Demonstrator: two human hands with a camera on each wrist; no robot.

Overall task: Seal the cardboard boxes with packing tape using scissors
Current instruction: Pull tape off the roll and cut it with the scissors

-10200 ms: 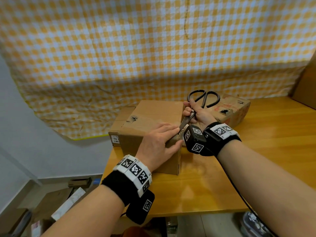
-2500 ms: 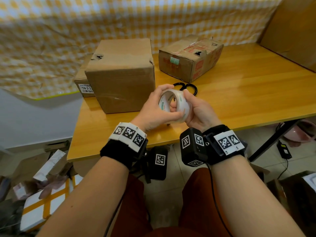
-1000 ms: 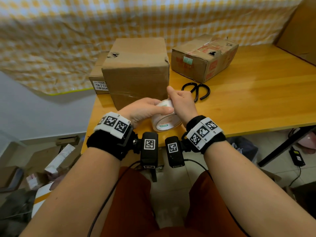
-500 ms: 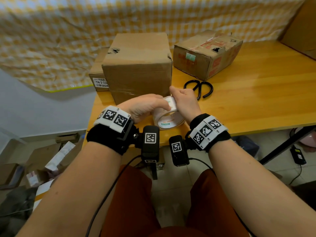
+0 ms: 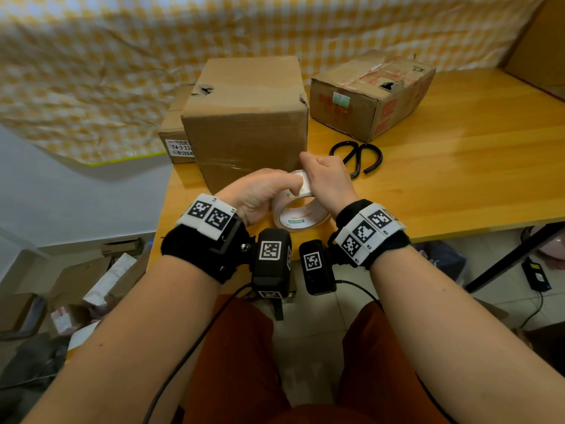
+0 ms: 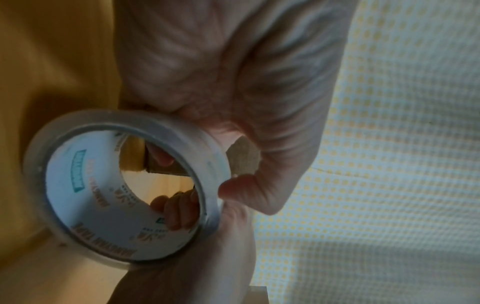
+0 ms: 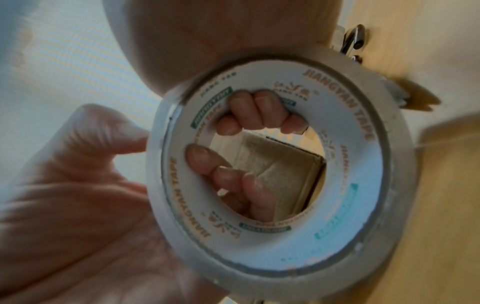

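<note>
A yellow checked cloth (image 5: 128, 71) hangs behind the wooden table (image 5: 477, 166). On the tiled floor (image 5: 308, 325) lie scattered packages (image 5: 104, 280) at left and a black charger (image 5: 535, 275) at right

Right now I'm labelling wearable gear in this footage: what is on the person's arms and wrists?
Both forearms are bare, with no sleeves. Each wrist carries a black band topped with white blocks printed with black square markers. A black camera box with its own white-and-black marker hangs under each wrist, and a thin black cable runs from the left unit back toward the body.
</note>
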